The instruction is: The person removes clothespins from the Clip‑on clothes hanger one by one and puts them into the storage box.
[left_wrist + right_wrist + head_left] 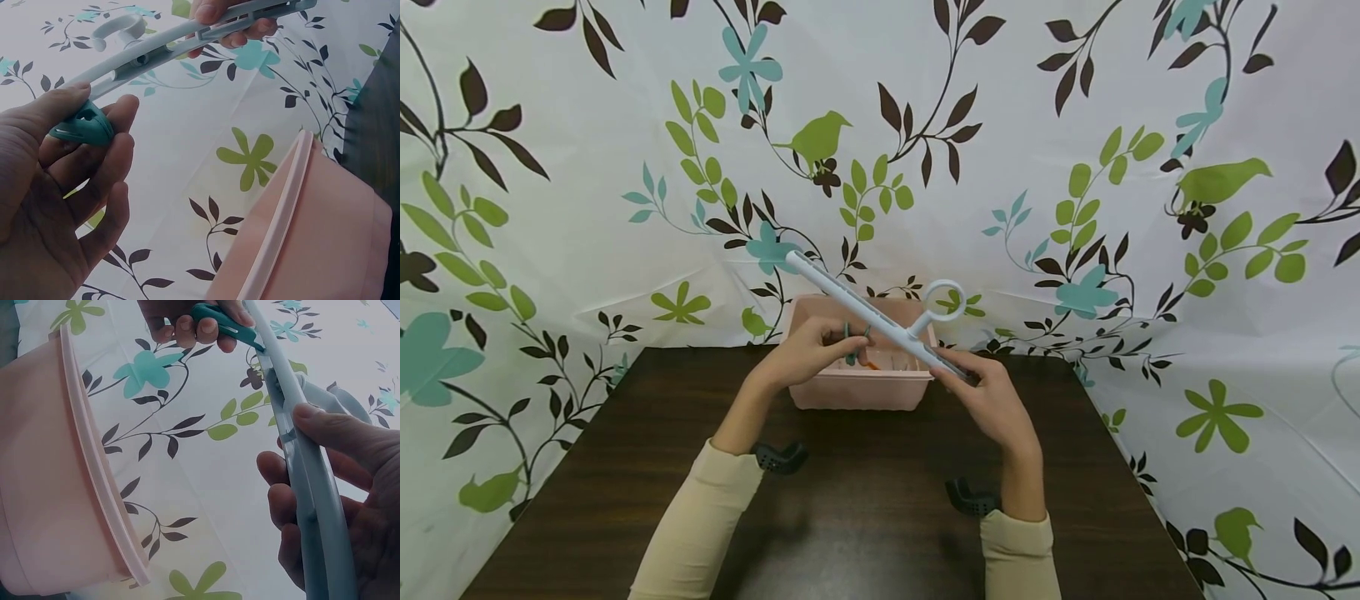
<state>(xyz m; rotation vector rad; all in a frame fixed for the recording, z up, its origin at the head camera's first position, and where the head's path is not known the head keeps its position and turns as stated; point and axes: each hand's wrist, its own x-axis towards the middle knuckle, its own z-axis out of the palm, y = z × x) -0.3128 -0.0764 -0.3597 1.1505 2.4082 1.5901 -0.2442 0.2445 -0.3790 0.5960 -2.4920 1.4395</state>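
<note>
A pale blue plastic hanger [857, 307] is held aslant above a pink bin, its round hook [946, 302] standing off the middle of the slotted bar. My right hand [994, 398] grips the bar towards its lower right end, thumb on one side and fingers on the other, as the right wrist view [350, 456] shows. Between thumb and fingers, my left hand [805, 354] pinches a teal clip [87, 128]. In the right wrist view the tip of the clip [222, 322] meets the bar's slotted side; whether it is fastened there I cannot tell.
The pink bin [861, 392] stands at the far edge of the dark wooden table [865, 500], below the hands. Something small and orange [872, 365] lies inside it with clear pieces. A leaf-patterned sheet [1015, 75] hangs behind and around the table.
</note>
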